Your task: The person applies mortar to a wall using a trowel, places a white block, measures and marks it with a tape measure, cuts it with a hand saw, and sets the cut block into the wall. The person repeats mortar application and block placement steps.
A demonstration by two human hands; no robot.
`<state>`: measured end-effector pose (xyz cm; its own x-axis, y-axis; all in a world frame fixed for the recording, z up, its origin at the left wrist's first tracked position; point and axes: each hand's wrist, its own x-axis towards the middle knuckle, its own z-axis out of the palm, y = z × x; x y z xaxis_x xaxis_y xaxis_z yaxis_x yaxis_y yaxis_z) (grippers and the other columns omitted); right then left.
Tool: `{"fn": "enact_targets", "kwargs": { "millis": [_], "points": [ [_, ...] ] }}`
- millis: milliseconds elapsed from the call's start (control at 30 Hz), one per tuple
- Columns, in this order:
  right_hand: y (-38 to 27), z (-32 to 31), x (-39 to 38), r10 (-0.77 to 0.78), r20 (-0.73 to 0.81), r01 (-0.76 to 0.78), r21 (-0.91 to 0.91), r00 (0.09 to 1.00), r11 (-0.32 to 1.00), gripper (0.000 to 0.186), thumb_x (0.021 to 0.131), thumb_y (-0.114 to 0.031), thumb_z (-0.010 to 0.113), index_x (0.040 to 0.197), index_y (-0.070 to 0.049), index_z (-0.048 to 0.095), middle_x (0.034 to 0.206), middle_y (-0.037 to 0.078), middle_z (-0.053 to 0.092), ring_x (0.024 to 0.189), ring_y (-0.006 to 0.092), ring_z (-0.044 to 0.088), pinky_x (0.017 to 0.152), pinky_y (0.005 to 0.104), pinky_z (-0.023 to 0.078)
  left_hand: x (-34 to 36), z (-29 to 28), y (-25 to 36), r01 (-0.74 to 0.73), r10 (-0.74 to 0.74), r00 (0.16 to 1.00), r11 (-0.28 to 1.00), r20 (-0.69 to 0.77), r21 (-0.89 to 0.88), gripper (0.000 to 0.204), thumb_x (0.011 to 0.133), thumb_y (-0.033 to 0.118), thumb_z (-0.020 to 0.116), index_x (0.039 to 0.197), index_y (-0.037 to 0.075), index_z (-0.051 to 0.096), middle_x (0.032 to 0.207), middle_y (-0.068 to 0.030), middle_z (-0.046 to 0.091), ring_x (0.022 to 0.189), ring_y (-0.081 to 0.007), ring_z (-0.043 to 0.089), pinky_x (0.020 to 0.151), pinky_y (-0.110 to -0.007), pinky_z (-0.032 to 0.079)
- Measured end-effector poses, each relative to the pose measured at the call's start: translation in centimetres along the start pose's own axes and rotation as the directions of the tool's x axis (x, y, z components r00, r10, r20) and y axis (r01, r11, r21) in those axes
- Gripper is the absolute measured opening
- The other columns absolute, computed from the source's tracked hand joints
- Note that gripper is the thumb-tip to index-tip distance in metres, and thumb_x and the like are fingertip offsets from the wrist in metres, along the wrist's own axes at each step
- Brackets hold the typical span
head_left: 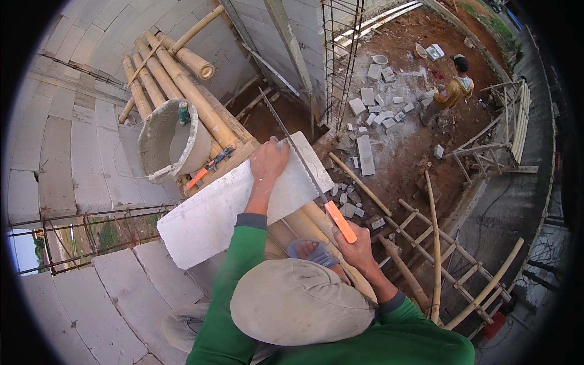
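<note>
A long white lightweight block (210,219) lies slanting across bamboo poles in front of me. My left hand (269,163) holds it from above, near its far right end, with the fingers bent at the far edge. In my right hand (356,246) is a handsaw (298,155), gripped by its orange handle. Its long toothed blade crosses the block close to its right end, just right of my left hand. Whether the teeth have cut in cannot be made out. Left of the block, an orange-and-black handled tool (208,167) rests on the bamboo.
A mortar-smeared bucket (155,149) containing a green-handled item (183,111) stands at left beside bamboo poles (204,109). My sandalled foot (313,250) rests on bamboo. Below right are scattered blocks (366,155), a bamboo ladder (447,258) and another person (453,91). Block walls (91,304) flank the left.
</note>
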<state>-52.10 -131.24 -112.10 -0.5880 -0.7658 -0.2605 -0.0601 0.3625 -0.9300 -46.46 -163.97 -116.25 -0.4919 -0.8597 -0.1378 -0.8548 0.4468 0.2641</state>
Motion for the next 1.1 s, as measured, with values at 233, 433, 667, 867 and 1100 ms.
{"fn": "enact_targets", "kwargs": {
  "millis": [233, 433, 667, 867, 1100],
  "points": [
    [-1.2, -0.3, -1.2, 0.016, 0.021, -0.017, 0.022, 1.000, 1.000, 0.020, 0.097, -0.017, 0.072, 0.088, 0.001, 0.068, 0.065, 0.012, 0.055, 0.056, 0.0150, 0.051, 0.058, 0.0353, 0.048, 0.1, -0.4, 0.3, 0.030, -0.032, 0.999, 0.997, 0.025, 0.065, 0.055, 0.100, 0.051, 0.055, 0.123, 0.007, 0.077, 0.105, -0.0271, 0.077, 0.103, -0.0449, 0.074, 0.095, -0.054, 0.055],
    [-1.3, -1.6, -3.9, 0.060, 0.044, -0.064, 0.084, 0.997, 0.994, 0.020, 0.095, -0.017, 0.070, 0.090, 0.002, 0.067, 0.068, 0.015, 0.058, 0.058, 0.0207, 0.055, 0.062, 0.0367, 0.051, 0.5, 0.5, 0.0, 0.007, -0.005, 1.000, 0.997, -0.025, 0.072, 0.055, 0.099, 0.056, 0.057, 0.120, 0.011, 0.080, 0.098, -0.0283, 0.077, 0.099, -0.0465, 0.074, 0.092, -0.056, 0.056],
    [-3.7, -0.9, 2.0, 0.138, 0.128, -0.153, 0.108, 0.982, 0.982, 0.023, 0.093, -0.019, 0.068, 0.092, 0.004, 0.065, 0.070, 0.018, 0.059, 0.059, 0.0248, 0.057, 0.064, 0.0400, 0.050, 0.2, 0.1, 0.8, 0.018, -0.015, 0.999, 0.995, -0.028, 0.103, 0.057, 0.099, 0.059, 0.057, 0.119, 0.011, 0.080, 0.100, -0.0296, 0.076, 0.100, -0.0483, 0.073, 0.091, -0.057, 0.055],
    [-1.7, -4.5, -6.0, 0.024, 0.056, -0.022, -0.029, 0.998, 0.999, 0.025, 0.091, -0.020, 0.070, 0.088, 0.004, 0.064, 0.067, 0.018, 0.058, 0.056, 0.0279, 0.051, 0.061, 0.0405, 0.048, 0.3, 0.1, 0.0, -0.016, 0.018, 0.999, 0.997, -0.030, 0.071, 0.058, 0.099, 0.058, 0.057, 0.118, 0.008, 0.080, 0.102, -0.0311, 0.075, 0.100, -0.0492, 0.072, 0.091, -0.057, 0.055],
    [-2.4, -0.8, 1.7, 0.062, 0.027, -0.064, 0.083, 0.998, 0.994, 0.019, 0.090, -0.014, 0.069, 0.086, 0.004, 0.064, 0.065, 0.017, 0.058, 0.055, 0.0237, 0.051, 0.058, 0.0401, 0.047, 0.5, 0.6, -0.2, -0.028, 0.037, 0.997, 0.993, -0.073, 0.112, 0.055, 0.100, 0.055, 0.058, 0.117, 0.007, 0.080, 0.101, -0.0299, 0.076, 0.099, -0.0481, 0.073, 0.091, -0.056, 0.055]
  ]
}}
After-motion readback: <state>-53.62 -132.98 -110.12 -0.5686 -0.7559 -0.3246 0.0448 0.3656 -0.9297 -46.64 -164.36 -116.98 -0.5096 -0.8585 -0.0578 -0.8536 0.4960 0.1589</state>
